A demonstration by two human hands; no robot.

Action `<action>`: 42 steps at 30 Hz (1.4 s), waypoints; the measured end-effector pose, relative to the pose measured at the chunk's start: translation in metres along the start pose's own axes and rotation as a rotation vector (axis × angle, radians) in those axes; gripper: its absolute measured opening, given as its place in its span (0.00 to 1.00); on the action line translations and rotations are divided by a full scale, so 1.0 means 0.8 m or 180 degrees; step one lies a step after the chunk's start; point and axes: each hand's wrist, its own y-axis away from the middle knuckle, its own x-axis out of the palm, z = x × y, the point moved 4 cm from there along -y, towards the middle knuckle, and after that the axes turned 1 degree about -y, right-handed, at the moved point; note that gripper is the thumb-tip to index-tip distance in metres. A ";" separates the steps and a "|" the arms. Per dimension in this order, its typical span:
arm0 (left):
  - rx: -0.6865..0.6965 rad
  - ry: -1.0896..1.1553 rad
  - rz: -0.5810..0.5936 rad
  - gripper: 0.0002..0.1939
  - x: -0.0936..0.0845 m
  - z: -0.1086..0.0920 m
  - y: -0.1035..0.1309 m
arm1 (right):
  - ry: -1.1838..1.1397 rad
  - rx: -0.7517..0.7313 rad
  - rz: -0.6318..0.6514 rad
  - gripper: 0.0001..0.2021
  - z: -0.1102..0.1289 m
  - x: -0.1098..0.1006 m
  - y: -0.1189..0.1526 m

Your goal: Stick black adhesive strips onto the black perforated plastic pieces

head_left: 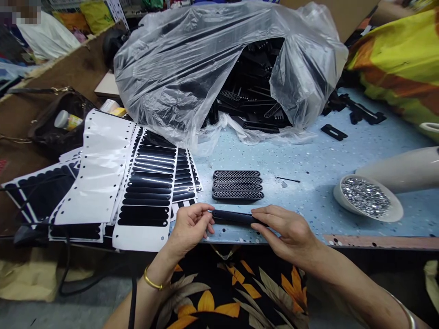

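Observation:
Between my two hands, near the table's front edge, is a long black strip-shaped piece (233,217) with rounded ends. My left hand (192,226) pinches its left end with thumb and fingertips. The right end sits between the thumb and fingers of my right hand (284,230). Just beyond the piece, a row of black lattice-patterned plastic strips (238,185) lies side by side on the table. Left of my left hand, sheets of black rounded stickers (147,183) on white backing are piled up, some overlapping.
A big clear plastic bag (178,68) full of black plastic parts stands at the back. On the right, a white bowl (338,196) holds small shiny metal pieces. A loose black part (334,132) lies behind it. A brown handbag (44,121) is at left, a yellow bag (398,59) at right.

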 end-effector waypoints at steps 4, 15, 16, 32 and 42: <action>-0.0065 0.0026 -0.0050 0.14 0.001 -0.001 -0.002 | -0.0006 0.0025 0.0111 0.08 0.000 0.002 -0.001; -0.0351 -0.0121 -0.0362 0.15 0.011 -0.007 -0.008 | -0.0032 -0.0001 0.0190 0.09 0.002 0.003 -0.004; -0.0363 -0.0127 -0.0387 0.15 0.011 -0.008 -0.009 | -0.0024 -0.0015 0.0202 0.09 0.002 0.003 -0.005; -0.0376 -0.0047 -0.0190 0.14 0.005 -0.004 -0.008 | 0.0142 -0.0149 0.0122 0.09 0.005 0.008 -0.001; -0.0371 -0.0170 -0.0180 0.19 0.009 -0.007 -0.010 | 0.0084 -0.0151 0.0117 0.09 0.003 0.009 0.000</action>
